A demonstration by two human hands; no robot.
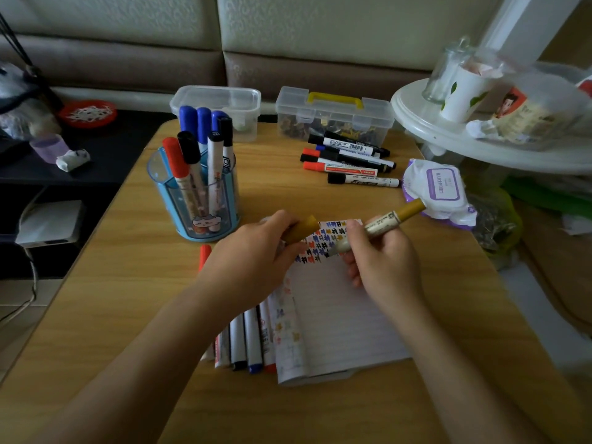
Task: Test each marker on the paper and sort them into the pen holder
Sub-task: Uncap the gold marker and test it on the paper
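My right hand (pixel 381 261) grips a gold marker (pixel 384 224), its tip pointing left over the lined paper (pixel 339 318). My left hand (pixel 256 251) holds the marker's gold cap (pixel 304 230), pulled a little way off the tip. The top strip of the paper carries rows of coloured test marks (pixel 323 240). A blue pen holder (pixel 198 190) at the left back holds several red, black and blue markers. Several markers (pixel 349 161) lie loose at the back right. More markers (pixel 246 341) lie under my left forearm beside the paper.
Two clear plastic boxes (pixel 221 107) (pixel 333 116) stand at the table's far edge. A wet-wipes pack (pixel 439 190) lies at the right edge. A white round stand (pixel 480 136) with cups overhangs the right. A red marker (pixel 204 254) pokes out left of my hand.
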